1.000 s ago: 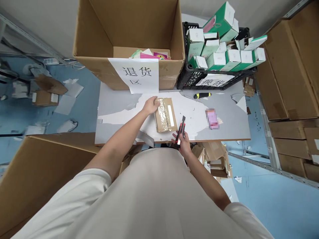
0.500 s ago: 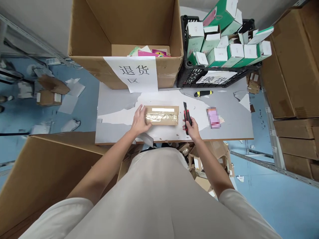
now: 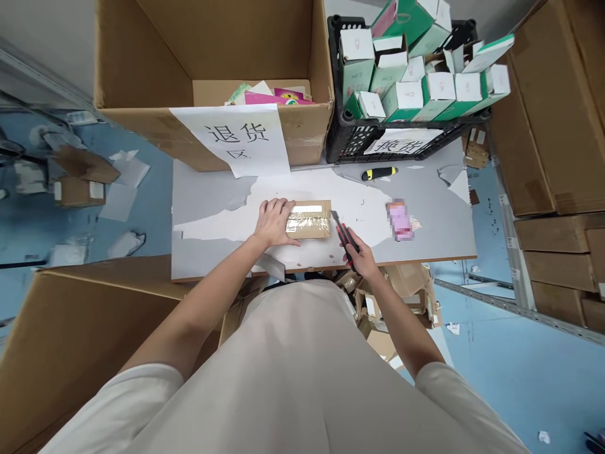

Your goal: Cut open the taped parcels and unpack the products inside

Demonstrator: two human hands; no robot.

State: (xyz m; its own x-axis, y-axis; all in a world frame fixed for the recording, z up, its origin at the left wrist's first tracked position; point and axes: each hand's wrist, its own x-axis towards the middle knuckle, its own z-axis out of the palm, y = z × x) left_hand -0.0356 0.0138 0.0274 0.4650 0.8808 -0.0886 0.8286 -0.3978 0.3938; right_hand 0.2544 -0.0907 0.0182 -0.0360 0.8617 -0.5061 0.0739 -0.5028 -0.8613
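A small cardboard box lies on the table in front of me, with shiny tape along its length and a white strip near its far edge. My left hand grips its left end, fingers over the far side and thumb by the near side. In my right hand is a black and red utility knife, its blade out and angled toward the box's right end. The tip is close to that end; I cannot tell whether it touches.
Behind stand a large open carton with a paper sign and a black crate of green-white boxes. A yellow-black knife and a blurred pink item lie on the right. An open carton is at lower left.
My left hand has moved right, farther over the box's left end. The utility knife has come left and tilted, its blade now near the box's right end. The view has shifted slightly.
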